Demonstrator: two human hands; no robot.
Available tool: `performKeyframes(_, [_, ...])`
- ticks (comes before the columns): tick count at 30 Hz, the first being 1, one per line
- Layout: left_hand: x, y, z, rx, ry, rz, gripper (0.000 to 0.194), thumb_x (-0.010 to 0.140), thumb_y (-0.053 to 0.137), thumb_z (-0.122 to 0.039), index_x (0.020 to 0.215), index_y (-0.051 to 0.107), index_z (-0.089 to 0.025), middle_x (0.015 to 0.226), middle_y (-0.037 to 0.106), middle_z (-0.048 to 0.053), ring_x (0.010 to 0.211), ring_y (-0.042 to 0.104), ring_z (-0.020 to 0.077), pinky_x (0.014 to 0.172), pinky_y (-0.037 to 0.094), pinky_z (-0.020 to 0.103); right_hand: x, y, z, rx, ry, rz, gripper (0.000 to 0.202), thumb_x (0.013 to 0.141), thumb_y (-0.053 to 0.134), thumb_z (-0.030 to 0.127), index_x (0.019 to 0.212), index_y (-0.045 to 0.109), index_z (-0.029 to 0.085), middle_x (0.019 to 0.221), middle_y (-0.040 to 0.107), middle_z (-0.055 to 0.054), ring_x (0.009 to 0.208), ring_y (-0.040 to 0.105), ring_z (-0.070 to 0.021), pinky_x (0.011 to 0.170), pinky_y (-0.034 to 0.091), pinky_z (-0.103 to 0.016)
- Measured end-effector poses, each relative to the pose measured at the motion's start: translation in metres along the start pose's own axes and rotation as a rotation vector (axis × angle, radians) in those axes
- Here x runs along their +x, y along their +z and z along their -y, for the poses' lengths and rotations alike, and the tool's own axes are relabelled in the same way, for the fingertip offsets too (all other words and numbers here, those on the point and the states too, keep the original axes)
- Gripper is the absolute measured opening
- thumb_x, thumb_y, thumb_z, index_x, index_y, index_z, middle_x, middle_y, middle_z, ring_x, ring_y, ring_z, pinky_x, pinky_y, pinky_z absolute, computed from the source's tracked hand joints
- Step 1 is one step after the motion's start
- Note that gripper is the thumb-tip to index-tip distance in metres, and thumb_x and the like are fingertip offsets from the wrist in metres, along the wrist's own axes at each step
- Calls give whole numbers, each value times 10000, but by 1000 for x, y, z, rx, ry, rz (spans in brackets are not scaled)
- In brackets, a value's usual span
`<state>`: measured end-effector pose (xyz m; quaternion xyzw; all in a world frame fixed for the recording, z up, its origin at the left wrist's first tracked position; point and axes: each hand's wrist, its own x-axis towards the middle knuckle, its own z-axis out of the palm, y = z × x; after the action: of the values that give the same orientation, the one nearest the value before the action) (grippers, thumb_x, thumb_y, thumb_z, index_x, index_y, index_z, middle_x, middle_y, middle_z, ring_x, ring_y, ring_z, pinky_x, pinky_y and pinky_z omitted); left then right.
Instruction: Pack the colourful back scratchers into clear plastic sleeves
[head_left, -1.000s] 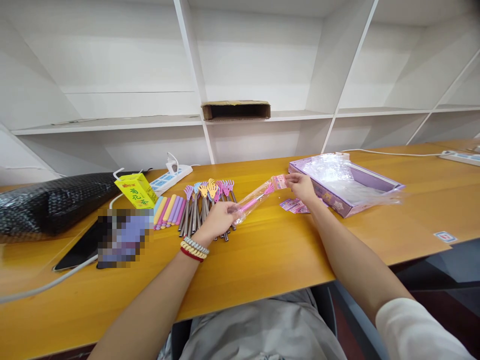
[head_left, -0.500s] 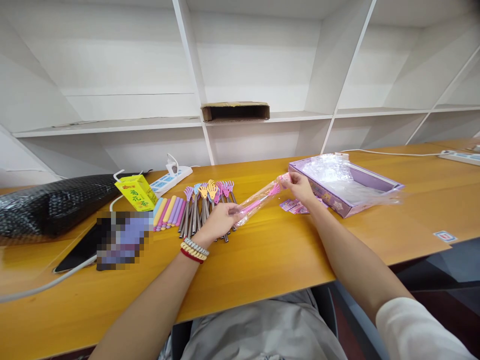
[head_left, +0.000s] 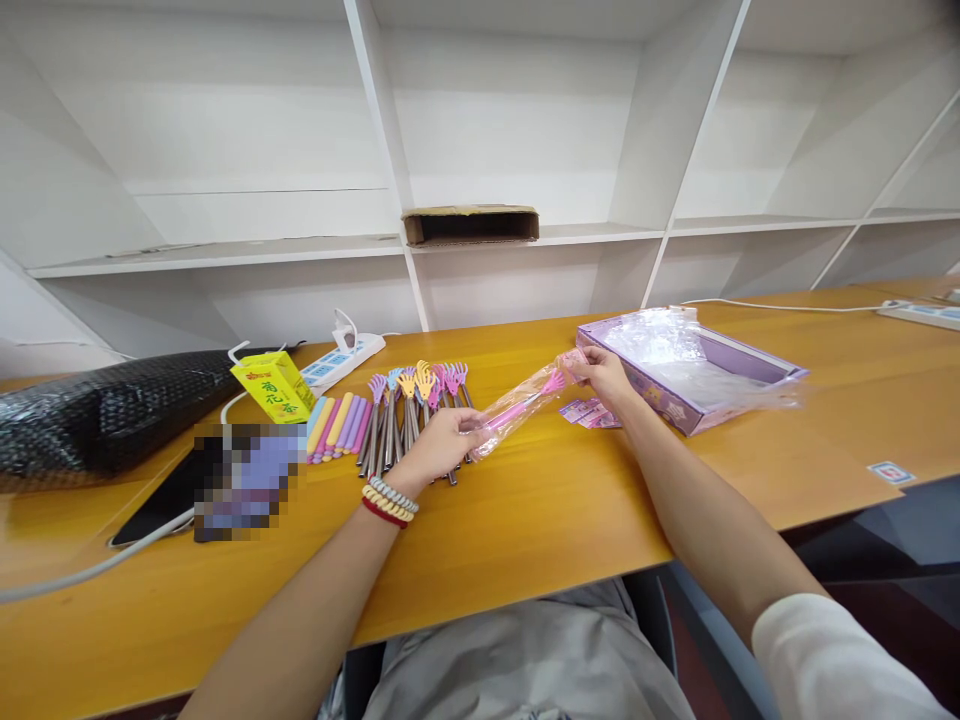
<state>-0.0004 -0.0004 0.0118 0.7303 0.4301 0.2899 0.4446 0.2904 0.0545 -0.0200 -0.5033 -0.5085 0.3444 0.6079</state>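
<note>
A pink back scratcher (head_left: 517,408) lies inside a clear plastic bag (head_left: 491,447), held slantwise above the table between my hands. My left hand (head_left: 444,443) is closed on the bag's lower end, where the handle is. At the upper end, beside the hand-shaped scratcher head, my right hand (head_left: 604,378) pinches the bag's pink top. Several loose back scratchers (head_left: 390,430) with metal rods and colored heads lie behind my left hand. To their left are several pastel tubes (head_left: 341,428) in a row. Small purple-pink cards (head_left: 591,413) rest under my right hand.
A purple box (head_left: 679,408) with clear plastic bags in it stands at the right. Leftward are a yellow drink carton (head_left: 274,388), a power strip (head_left: 345,362), a dark tablet-like slab (head_left: 161,495) and a black-wrapped bundle (head_left: 112,410). A cardboard box (head_left: 471,212) sits on the shelf.
The bag's pink top looks more crumpled at my right hand, which has shifted very slightly. My left hand keeps its hold on the lower end.
</note>
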Motion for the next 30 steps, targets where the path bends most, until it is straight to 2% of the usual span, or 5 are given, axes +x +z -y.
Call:
performKeyframes(4, [0,-1,-2,9,-10,-7,296,681,644,-348,859,666,-112,794,664,69,654,587,169,572,458,267,-2,4,2,75,20,108,374,632,678,511,711,600,154,612,532,-7,502,428,-85,446,339,-228])
performKeyframes(11, [0,1,-1,-15,-32,26,339,680,639,-344,916,652,-101,800,665,75,611,582,154,536,442,255,2,1,-6,-112,-93,-14,355,657,652,483,613,602,135,527,489,4,480,379,-79,470,297,-237])
performKeyframes(19, [-4,4,-2,-30,-103,170,291,677,641,-331,888,615,-132,684,635,54,535,594,146,443,416,217,0,1,0,-297,-107,-105,360,650,629,485,548,571,144,475,441,19,453,339,-84,453,264,-246])
performKeyframes(26, [-10,6,-4,-62,-110,382,233,644,647,-265,832,625,-129,706,616,38,571,591,152,468,444,227,-11,16,7,-302,-150,-24,364,705,593,464,546,512,147,506,431,20,481,344,-79,474,274,-238])
performKeyframes(30, [-11,7,-3,-78,-82,416,193,645,656,-264,774,613,-126,651,589,27,566,580,155,490,456,243,-13,19,10,-236,-142,28,423,734,544,547,583,489,155,518,411,23,488,346,-80,471,277,-234])
